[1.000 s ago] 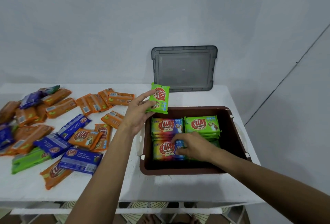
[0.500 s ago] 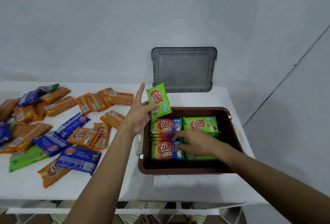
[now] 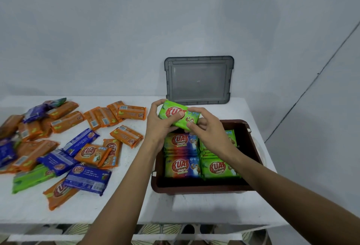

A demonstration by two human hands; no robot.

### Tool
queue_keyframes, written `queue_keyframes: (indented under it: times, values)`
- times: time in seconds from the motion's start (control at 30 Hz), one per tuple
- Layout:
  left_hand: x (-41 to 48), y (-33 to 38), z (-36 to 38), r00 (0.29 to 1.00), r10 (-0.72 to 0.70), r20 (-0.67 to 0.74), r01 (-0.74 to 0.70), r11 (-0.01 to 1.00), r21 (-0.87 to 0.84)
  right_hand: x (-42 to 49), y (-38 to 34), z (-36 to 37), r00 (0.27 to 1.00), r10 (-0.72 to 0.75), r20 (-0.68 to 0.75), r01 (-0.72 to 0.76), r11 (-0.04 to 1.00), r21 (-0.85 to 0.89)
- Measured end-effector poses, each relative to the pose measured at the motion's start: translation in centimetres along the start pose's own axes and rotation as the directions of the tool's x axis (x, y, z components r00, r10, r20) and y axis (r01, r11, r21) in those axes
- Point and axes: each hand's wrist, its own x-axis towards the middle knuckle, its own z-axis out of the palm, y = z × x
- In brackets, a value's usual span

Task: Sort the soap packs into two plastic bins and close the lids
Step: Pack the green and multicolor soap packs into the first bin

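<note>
A glossy, flat rectangular green soap pack (image 3: pixel 169 110) with a red oval logo is held above the far left corner of the bin (image 3: pixel 194 189), its face tilted toward the camera. The left grip (image 3: pixel 156 125) is closed round the pack's left end, fingers curled over the far edge and thumb pressed on the printed face. The right grip (image 3: pixel 207 130) pinches the right end between thumb and bent fingers. Both forearms reach in from the near edge.

The bin is a smooth, dark brown plastic box with rounded corners, on the right part of the white, slightly rough table (image 3: pixel 136 205). Inside it, shiny rainbow packs (image 3: pixel 182 167) are stacked on the left and green packs (image 3: pixel 220 167) on the right. A grey, translucent, rectangular lid (image 3: pixel 198 81) with a ribbed rim leans upright against the wall behind the bin.

On the left of the table lies a loose scatter of crinkly orange packs (image 3: pixel 93 154), blue packs (image 3: pixel 87 178) and one green pack (image 3: pixel 31 178), some overlapping.
</note>
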Motion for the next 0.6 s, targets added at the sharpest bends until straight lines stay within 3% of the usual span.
queue_keyframes:
  times: [0.17,0.27,0.4,0.6]
  values:
    - [-0.5,0.5,-0.3,0.997,0.042,0.058,-0.054,0.977,0.206,0.0,0.1,-0.4,0.995,0.020,-0.094,-0.014,0.997,0.070]
    - [-0.3,0.4,-1.0,0.988,0.028,0.150,-0.078,0.938,0.338,-0.2,-0.4,-1.3,0.995,0.079,-0.063,-0.071,0.991,0.111]
    - [0.0,-0.1,-1.9,0.971,0.086,0.222,-0.199,0.806,0.557,-0.9,0.2,-3.0,0.997,0.082,-0.010,-0.081,0.993,0.083]
    - [0.1,-1.1,-2.8,0.942,0.270,0.199,-0.329,0.624,0.709,-3.3,1.4,-6.8,0.982,0.163,0.091,-0.154,0.984,-0.089]
